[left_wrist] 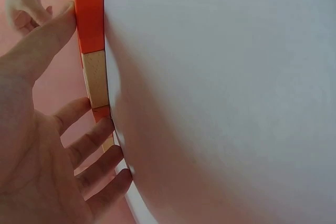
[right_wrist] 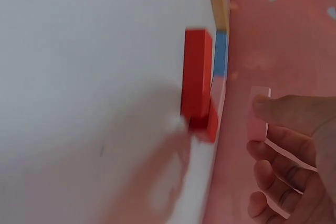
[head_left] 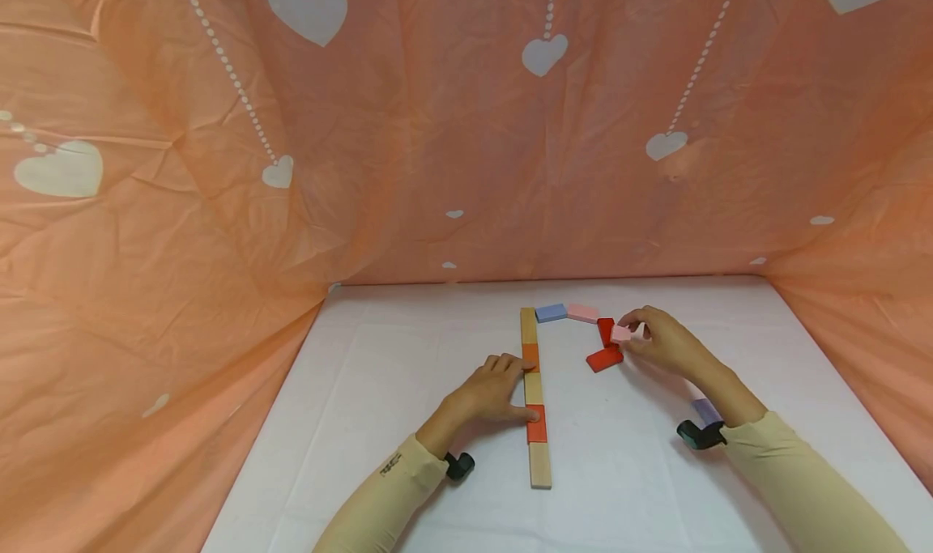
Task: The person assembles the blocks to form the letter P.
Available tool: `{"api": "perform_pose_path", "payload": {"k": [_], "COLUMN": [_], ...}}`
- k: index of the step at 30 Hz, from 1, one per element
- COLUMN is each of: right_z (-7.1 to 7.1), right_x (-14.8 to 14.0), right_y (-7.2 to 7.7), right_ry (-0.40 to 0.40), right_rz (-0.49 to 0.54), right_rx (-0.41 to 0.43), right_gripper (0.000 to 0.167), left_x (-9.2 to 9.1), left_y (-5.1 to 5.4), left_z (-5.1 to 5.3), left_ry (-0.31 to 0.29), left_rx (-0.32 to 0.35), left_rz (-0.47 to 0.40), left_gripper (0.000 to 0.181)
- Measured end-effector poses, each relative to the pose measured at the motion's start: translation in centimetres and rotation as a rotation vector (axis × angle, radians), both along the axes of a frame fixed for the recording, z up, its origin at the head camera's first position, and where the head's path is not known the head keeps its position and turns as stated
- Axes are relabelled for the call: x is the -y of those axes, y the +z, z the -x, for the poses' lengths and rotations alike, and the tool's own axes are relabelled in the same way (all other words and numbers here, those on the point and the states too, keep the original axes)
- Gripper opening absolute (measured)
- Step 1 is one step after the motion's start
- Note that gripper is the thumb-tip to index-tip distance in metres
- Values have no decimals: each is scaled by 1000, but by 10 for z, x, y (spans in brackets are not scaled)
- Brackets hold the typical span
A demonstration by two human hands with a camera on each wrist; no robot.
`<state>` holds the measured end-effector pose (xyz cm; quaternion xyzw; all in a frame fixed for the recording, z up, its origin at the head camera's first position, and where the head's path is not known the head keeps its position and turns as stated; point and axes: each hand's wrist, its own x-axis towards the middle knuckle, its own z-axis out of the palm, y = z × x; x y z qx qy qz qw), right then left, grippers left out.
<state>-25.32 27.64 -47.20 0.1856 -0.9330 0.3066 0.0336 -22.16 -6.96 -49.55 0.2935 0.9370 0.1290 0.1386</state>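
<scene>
My right hand (head_left: 666, 341) pinches a pink block (head_left: 621, 333) between thumb and fingers, held above the table beside two red blocks. One red block (head_left: 606, 327) slants down from the arc's right end; the other red block (head_left: 604, 361) lies angled at its lower end. My left hand (head_left: 490, 391) rests along a straight column of wooden and orange blocks, its thumb on the lower orange block (head_left: 536, 431) and fingertips by the upper orange block (head_left: 531, 355). In the left wrist view, its spread fingers touch the column's side, beside a plain wooden block (left_wrist: 96, 80).
A blue block (head_left: 551, 313) and a second pink block (head_left: 583, 313) run right from the column's top wooden block (head_left: 528, 326). A purple block (head_left: 705, 412) lies near my right wrist. Orange cloth (head_left: 408, 172) with white hearts hangs behind the white table (head_left: 350, 407).
</scene>
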Motion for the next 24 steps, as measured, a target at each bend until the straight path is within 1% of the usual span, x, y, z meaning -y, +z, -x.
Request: {"api": "perform_pose_path", "payload": {"k": [3, 6, 10, 13, 19, 24], "right_z": [-1, -2, -3, -4, -4, -2], "right_x": [11, 22, 35, 44, 59, 71], "right_y": [1, 1, 1, 0, -7, -15], "right_ry": [30, 51, 66, 80, 125, 165], "right_rz": [10, -3, -28, -24, 11, 12], "right_rx": [-12, -12, 4, 10, -1, -11], "right_gripper": [30, 33, 34, 33, 30, 29], "left_x": [0, 0, 0, -1, -1, -1], "left_y": [-1, -1, -1, 0, -2, -3], "left_z": [0, 1, 2, 1, 2, 3], "left_ry": [1, 1, 0, -1, -3, -2], "left_rx": [6, 7, 5, 4, -3, -12], "left_rz": [1, 6, 10, 11, 13, 18], "left_gripper": [88, 88, 88, 88, 88, 88]}}
